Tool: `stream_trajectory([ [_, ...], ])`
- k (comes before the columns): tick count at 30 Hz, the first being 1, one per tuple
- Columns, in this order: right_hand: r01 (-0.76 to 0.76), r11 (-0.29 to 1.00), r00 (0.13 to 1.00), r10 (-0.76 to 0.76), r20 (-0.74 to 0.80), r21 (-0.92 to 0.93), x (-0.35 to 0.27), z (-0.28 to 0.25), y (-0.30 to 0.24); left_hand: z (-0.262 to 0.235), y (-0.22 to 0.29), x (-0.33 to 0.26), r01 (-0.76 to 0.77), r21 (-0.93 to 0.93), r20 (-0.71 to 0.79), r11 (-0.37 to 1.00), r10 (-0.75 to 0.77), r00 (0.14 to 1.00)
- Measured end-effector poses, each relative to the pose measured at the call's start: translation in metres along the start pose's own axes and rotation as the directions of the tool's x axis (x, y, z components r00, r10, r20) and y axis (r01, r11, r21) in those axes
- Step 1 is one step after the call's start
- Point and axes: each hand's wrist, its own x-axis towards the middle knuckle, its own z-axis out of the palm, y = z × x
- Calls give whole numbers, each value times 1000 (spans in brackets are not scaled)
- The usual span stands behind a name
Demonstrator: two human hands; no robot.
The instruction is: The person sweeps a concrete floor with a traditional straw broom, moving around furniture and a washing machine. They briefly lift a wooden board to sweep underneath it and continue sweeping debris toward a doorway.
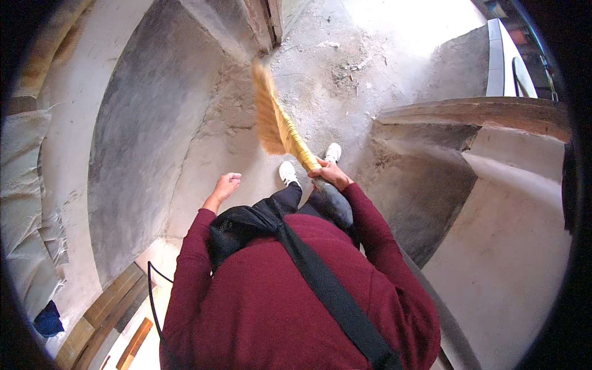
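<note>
My right hand (331, 173) grips the bound handle of a yellow straw broom (275, 118). Its bristles fan upward over a dusty concrete floor (320, 74). My left hand (226, 185) hangs free at my side with the fingers loosely curled and nothing in it. Both arms wear dark red sleeves. My white shoes (288, 172) stand just below the broom. A black strap crosses my chest.
Rough grey plastered walls (148, 123) close in on the left and right, forming a narrow passage. Scattered debris (354, 65) lies on the floor ahead. Wooden planks (111, 308) lie at the lower left, with a blue cloth (48, 320) beside them.
</note>
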Motion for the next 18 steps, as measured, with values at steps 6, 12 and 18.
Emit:
stream_trajectory([
  [6, -79, 993, 990, 88, -112, 87, 7, -122, -5, 2, 34, 5, -90, 9, -84, 996, 90, 992],
  [12, 96, 931, 881, -245, -406, -352, 1, -200, -60, 26, 46, 1, -38, 6, -106, 999, 39, 994],
  [18, 206, 958, 918, -260, -299, -202, -65, -147, -83, 65, 81, 7, 20, -3, -74, 1000, -21, 997],
])
